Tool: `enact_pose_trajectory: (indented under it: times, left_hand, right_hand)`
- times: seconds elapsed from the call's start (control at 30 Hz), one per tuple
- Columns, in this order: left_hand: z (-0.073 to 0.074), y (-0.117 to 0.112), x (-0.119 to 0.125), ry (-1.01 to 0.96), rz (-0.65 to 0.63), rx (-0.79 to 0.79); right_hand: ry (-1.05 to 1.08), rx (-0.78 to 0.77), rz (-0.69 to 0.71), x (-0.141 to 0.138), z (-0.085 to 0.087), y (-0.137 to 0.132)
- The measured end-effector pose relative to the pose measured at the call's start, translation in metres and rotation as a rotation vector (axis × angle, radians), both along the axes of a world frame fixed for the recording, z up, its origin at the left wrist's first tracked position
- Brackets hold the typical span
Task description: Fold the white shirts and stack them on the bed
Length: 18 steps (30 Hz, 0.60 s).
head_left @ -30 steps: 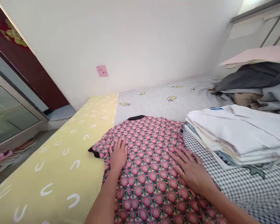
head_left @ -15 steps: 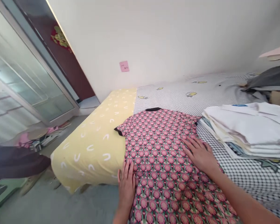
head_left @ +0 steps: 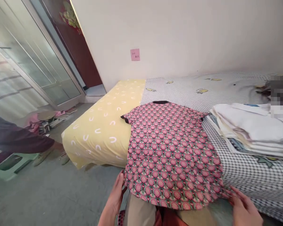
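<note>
A pink floral shirt (head_left: pixel 169 150) with black collar and cuff trim lies spread flat, back up, on the bed, its hem hanging over the near edge. My left hand (head_left: pixel 115 196) touches the shirt's lower left hem corner with fingers straight and together. My right hand (head_left: pixel 242 208) is at the lower right hem corner, fingers curled at the fabric's edge. Whether either hand pinches the cloth is not clear.
A stack of folded white clothes (head_left: pixel 252 128) sits on the checked bedsheet (head_left: pixel 250 175) to the right. A yellow cover (head_left: pixel 103 125) lies on the bed's left part. A pink note (head_left: pixel 135 54) is on the wall. Another person's leg (head_left: pixel 19 142) and a green stool (head_left: pixel 9 163) are at the left on the floor.
Both hands slid down the shirt from its chest area to the hem corners at the bed's near edge. The view pulled back and turned left.
</note>
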<state>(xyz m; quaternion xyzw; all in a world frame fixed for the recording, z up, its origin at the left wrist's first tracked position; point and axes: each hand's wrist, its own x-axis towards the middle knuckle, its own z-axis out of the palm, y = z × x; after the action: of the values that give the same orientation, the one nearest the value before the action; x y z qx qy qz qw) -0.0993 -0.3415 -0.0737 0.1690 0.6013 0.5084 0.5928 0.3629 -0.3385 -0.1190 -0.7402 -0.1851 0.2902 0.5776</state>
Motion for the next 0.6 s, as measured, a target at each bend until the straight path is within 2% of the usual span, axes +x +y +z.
enact_pose_trajectory:
  times: [0.03,0.1,0.17,0.33,0.4,0.5,0.53,0.6]
  left_hand:
    - [0.005,0.002,0.002,-0.018,-0.035,0.004]
    - [0.011,0.009,0.008,-0.025,-0.077,-0.022]
    - [0.014,0.014,0.014,-0.024,-0.063,-0.065]
    - [0.021,0.011,0.02,-0.099,0.041,-0.042]
    - [0.029,0.006,0.02,-0.128,0.09,-0.01]
    - [0.043,0.0,0.02,-0.135,0.142,0.035]
    - [0.047,-0.001,0.02,-0.124,0.154,0.047]
    - [0.049,-0.002,0.02,-0.085,0.171,0.06]
  right_hand:
    - [0.111,-0.028,-0.068,0.006,0.0,0.001]
    - [0.282,-0.092,-0.069,0.013,0.003,0.007]
    - [0.432,-0.138,0.01,0.013,0.01,0.015]
    - [0.637,-0.073,0.228,0.003,0.024,0.018]
    - [0.64,-0.078,0.297,0.003,0.022,0.014]
    - [0.559,-0.133,0.304,0.011,0.016,0.009]
    - [0.493,-0.144,0.302,0.014,0.015,0.006]
    - [0.217,-0.1,0.311,0.023,0.017,0.001]
